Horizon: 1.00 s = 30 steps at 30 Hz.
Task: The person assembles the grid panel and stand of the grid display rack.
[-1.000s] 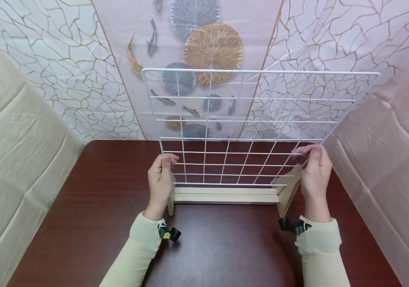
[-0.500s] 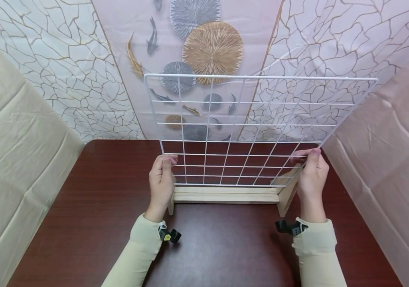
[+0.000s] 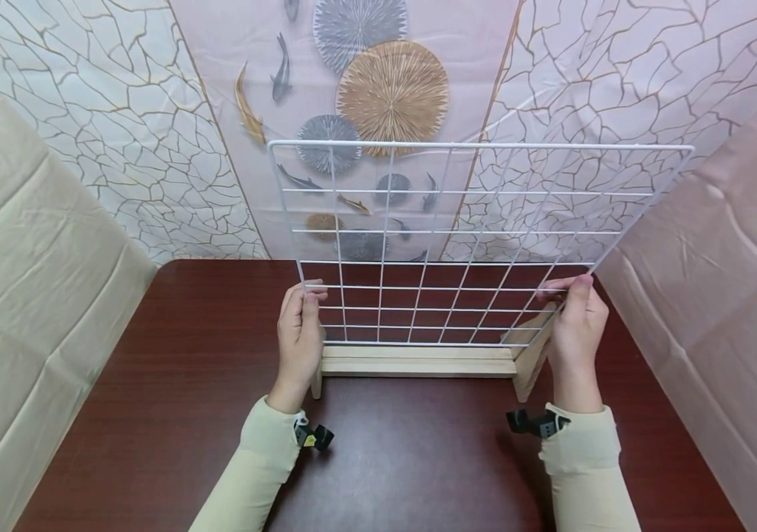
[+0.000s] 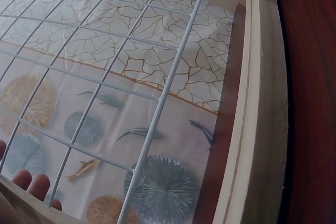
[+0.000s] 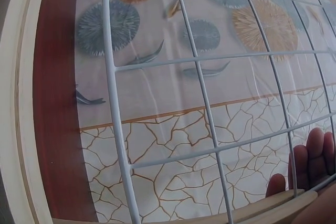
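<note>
A white wire grid panel (image 3: 421, 287) stands upright, leaning away, between my two hands. My left hand (image 3: 298, 332) holds its left edge low down, thumb in front and fingers behind. On the opposite edge my right hand (image 3: 577, 325) grips the wire the same way. Below the panel is a pale wooden stand, with a grooved crossbar (image 3: 418, 362) and a board at each end, the right end board (image 3: 532, 362) showing most. Both wrist views show a gap between the panel's bottom wire (image 4: 157, 109) and the grooved bar (image 5: 21, 98). Fingertips (image 5: 315, 156) show behind the mesh.
The stand rests on a dark red-brown table (image 3: 411, 451). Behind the table hangs a patterned cloth (image 3: 378, 96) with fish and round leaves. Beige cloth walls (image 3: 39, 295) flank it on both sides.
The panel has come down slightly, and its right corner has shifted a little left. My right hand has moved inward with it. The left hand's fingers have shifted slightly on the edge.
</note>
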Tool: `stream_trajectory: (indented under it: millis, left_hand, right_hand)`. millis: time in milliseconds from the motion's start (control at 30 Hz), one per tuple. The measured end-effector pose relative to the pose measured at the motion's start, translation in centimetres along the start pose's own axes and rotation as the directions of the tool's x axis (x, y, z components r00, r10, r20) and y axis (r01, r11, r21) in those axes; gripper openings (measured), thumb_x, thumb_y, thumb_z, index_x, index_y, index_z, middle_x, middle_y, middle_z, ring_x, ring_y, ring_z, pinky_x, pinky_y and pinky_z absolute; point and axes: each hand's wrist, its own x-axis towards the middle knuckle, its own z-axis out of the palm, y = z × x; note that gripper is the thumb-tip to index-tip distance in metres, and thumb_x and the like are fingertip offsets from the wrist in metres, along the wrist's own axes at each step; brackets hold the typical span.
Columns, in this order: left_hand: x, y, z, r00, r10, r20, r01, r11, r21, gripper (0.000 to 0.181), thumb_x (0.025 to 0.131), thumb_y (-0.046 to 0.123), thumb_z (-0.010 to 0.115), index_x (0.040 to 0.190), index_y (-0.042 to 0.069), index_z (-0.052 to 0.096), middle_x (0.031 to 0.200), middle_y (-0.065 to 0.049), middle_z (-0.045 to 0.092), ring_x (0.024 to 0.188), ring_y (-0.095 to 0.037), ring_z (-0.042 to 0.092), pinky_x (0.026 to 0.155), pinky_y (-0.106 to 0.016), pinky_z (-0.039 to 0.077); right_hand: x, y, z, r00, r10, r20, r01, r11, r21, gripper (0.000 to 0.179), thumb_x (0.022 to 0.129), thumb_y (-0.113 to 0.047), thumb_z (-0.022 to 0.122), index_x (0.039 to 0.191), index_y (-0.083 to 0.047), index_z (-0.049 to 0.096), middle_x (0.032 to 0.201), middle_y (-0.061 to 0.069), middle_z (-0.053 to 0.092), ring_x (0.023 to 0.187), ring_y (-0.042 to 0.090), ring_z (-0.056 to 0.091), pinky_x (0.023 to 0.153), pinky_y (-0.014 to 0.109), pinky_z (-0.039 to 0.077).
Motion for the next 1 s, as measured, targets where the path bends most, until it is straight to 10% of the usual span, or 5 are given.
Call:
stream_trajectory:
  millis: [300,567,1000]
  left_hand:
    - [2.1,-1.1,-0.6,1.0,0.016,-0.008,-0.017,1.0,-0.022,0.034,0.108,0.016,0.035,0.121,-0.005,0.059,0.114,-0.018,0.06,0.098,-0.032,0.055,0.087,-0.03,0.042]
    - [5.0,0.7,-0.8,0.997,0.066,-0.038,-0.071,0.989,-0.128,0.056,0.104,0.043,0.04,0.107,-0.008,0.065,0.109,-0.02,0.067,0.102,-0.022,0.062,0.083,-0.04,0.048]
    - [5.3,0.5,-1.3,0.998,0.061,-0.023,-0.063,0.99,-0.124,0.055,0.103,0.04,0.044,0.088,-0.009,0.063,0.104,-0.02,0.07,0.098,-0.022,0.063,0.085,-0.034,0.045]
  right_hand:
    - [-0.4,-0.4,0.4,0.999,0.015,0.036,-0.015,1.0,0.001,0.052,0.105,-0.029,0.043,0.072,0.003,0.067,0.067,0.005,0.069,0.062,0.014,0.066,0.065,0.023,0.05]
    - [-0.6,-0.2,0.3,0.998,0.043,0.04,-0.042,0.999,-0.016,0.051,0.105,-0.03,0.043,0.074,0.002,0.067,0.067,0.004,0.068,0.063,0.012,0.066,0.067,0.024,0.05]
    - [-0.9,-0.2,0.4,0.998,0.033,0.052,-0.032,0.999,-0.017,0.048,0.106,-0.024,0.042,0.074,0.003,0.067,0.069,0.005,0.069,0.063,0.013,0.066,0.068,0.024,0.05]
